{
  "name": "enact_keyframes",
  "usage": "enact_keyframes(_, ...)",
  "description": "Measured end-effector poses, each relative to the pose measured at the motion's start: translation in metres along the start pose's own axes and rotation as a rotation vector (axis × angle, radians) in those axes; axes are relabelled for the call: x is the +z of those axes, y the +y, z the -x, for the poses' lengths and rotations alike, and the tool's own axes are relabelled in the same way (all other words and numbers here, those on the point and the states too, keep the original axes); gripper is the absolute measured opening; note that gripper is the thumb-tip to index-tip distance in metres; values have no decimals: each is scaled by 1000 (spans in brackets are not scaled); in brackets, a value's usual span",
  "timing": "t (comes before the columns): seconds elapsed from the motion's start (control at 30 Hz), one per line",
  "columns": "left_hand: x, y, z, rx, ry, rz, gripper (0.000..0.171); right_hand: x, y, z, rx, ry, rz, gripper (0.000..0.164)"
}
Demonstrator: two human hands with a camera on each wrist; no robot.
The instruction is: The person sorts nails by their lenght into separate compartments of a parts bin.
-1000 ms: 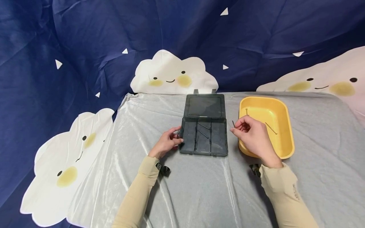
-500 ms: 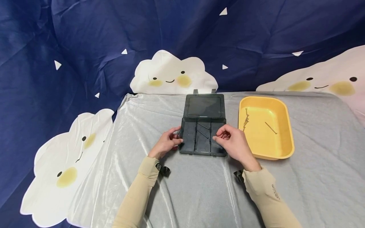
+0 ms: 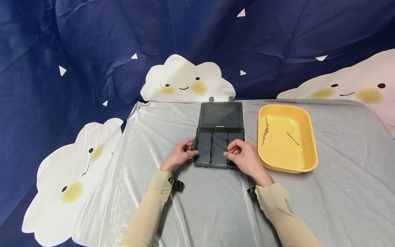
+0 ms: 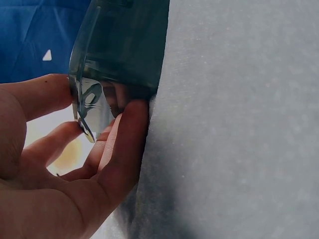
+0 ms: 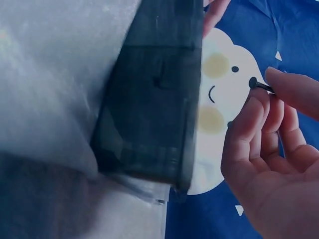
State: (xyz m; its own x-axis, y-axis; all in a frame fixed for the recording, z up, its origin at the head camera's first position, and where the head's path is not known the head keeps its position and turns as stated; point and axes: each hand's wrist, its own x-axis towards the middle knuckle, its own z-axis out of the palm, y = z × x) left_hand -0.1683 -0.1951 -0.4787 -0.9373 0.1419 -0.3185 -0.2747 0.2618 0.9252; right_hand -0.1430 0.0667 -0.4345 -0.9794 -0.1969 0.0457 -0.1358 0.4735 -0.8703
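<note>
An open dark translucent compartment box (image 3: 203, 149) lies on the cloth, its lid (image 3: 220, 115) folded back. My left hand (image 3: 180, 155) grips the box's left side; in the left wrist view the thumb is at the rim and fingers curl along the outer wall. My right hand (image 3: 246, 158) is over the right part of the box, near the right divider. Between its thumb and index finger it pinches a dark flat-headed screw (image 5: 259, 85). Several similar screws (image 3: 219, 144) lie in the middle compartment. My right fingers hide part of the right compartment.
A yellow tray (image 3: 312, 151) stands right of the box, with several screws (image 3: 266, 130) along its left side and a single screw (image 3: 292, 138) farther right. Grey cloth (image 3: 213, 206) covers the table; a blue cloud-print curtain (image 3: 265, 41) hangs behind.
My right hand has moved left from the yellow tray to over the box, carrying the screw. My left hand has stayed at the box's left side.
</note>
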Motion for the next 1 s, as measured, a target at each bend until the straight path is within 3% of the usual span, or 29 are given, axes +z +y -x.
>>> enact_keyframes(0.7, 0, -1, -1, 7, 7, -19, 66, 21, 10, -2, 44, -2, 10, 13)
enact_keyframes(1.0, 1, 0, 0, 0, 7, -6, 66, 14, 9, -2, 54, 41, 55, 14)
